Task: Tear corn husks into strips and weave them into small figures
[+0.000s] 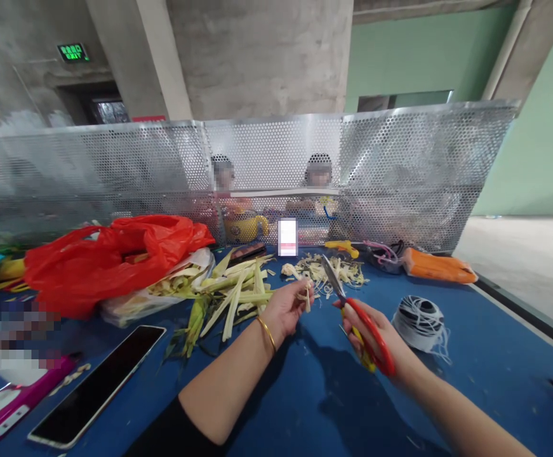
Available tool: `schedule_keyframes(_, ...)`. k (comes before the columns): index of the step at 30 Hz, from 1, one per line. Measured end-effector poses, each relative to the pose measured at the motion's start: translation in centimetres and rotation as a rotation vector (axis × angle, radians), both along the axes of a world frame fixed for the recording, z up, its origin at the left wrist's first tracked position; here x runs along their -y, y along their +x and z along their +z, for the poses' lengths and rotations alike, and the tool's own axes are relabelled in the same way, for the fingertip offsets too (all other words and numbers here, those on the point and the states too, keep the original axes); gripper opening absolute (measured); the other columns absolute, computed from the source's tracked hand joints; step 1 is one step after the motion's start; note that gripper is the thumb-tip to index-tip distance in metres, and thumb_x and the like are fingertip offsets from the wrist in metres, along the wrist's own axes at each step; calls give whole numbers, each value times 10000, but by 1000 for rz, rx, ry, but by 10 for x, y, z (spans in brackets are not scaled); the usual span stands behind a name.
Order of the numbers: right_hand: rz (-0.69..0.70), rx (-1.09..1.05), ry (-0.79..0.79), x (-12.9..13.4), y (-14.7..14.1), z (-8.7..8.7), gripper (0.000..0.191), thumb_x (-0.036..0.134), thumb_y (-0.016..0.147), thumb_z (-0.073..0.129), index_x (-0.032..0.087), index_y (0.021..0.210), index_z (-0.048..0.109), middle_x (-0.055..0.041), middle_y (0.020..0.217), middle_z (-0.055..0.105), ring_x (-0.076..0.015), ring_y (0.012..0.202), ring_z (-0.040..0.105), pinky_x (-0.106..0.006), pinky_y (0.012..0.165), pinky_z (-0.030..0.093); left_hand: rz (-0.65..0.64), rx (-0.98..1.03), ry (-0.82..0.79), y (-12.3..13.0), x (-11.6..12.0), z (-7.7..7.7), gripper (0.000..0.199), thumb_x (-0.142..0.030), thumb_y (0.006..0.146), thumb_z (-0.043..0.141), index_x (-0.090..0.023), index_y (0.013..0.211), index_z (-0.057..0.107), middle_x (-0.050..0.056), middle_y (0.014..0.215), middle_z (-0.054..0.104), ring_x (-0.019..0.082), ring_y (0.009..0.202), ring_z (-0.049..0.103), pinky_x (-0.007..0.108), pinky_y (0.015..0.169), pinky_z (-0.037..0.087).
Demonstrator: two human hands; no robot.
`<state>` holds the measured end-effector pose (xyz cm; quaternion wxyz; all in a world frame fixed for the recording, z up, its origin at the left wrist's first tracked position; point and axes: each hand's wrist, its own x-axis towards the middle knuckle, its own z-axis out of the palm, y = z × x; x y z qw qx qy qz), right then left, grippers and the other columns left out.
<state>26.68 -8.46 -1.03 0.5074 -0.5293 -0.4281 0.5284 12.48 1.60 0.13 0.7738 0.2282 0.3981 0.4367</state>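
Note:
My left hand, with a gold bangle on its wrist, pinches a small pale piece of husk near the middle of the blue table. To its right, my right hand holds red-handled scissors, their blades pointing up and away and slightly parted. Something yellow also shows beneath the scissors, partly hidden by the hand. Beyond the blades lies a pile of pale scraps. Long green-yellow husk strips are spread left of my left hand.
A red plastic bag and a black phone are at left, near a purple tool. At right are a string spool and an orange package. A perforated metal screen stands behind; two people sit beyond it.

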Motion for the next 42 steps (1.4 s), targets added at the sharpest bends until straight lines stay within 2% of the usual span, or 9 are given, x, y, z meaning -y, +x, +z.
schedule_keyframes(5, 176, -306, 42, 8, 3, 12, 423, 569, 840, 533, 199, 1042, 569, 34, 686, 496, -48, 455, 377, -176, 429, 348, -9, 25, 14, -5, -6, 1, 132, -3, 795, 557, -59, 697, 626, 93, 632, 648, 109, 510, 611, 191, 527, 535)
schedule_keyframes(13, 309, -504, -149, 9, 5, 10, 425, 564, 870, 474, 176, 1005, 579, 28, 673, 481, -43, 410, 344, -175, 365, 293, 71, 71, 116, -1, -6, -5, 169, 50, 762, 561, -101, 698, 600, 41, 629, 643, 93, 532, 612, 170, 520, 513)
schedule_keyframes(17, 306, -521, -214, 9, 4, 8, 440, 578, 867, 468, 173, 999, 580, 29, 660, 481, -43, 398, 346, -173, 358, 295, 113, 75, 123, 1, -4, -6, 184, 49, 752, 570, -120, 677, 570, 13, 580, 616, 80, 503, 593, 160, 521, 503)
schedule_keyframes(28, 298, -501, -244, 7, 2, 9, 466, 583, 872, 447, 162, 1007, 595, 22, 652, 489, -46, 387, 364, -167, 346, 311, 169, 46, 143, 5, -3, -6, 196, 53, 675, 643, -128, 642, 574, 7, 598, 628, 77, 517, 595, 160, 549, 499)
schedule_keyframes(33, 293, -493, -251, 7, 1, 9, 459, 574, 868, 464, 155, 997, 600, 21, 649, 491, -45, 390, 375, -162, 348, 316, 188, 31, 153, 5, -3, -5, 172, 48, 672, 625, -120, 648, 596, 12, 606, 635, 85, 518, 595, 172, 531, 498)
schedule_keyframes(42, 266, -466, -258, 8, -1, 11, 428, 548, 890, 443, 157, 967, 597, 25, 637, 486, -41, 372, 376, -158, 331, 323, 206, -18, 182, 9, 1, -12, 179, 62, 650, 600, -114, 619, 596, 7, 569, 617, 80, 487, 570, 174, 491, 475)
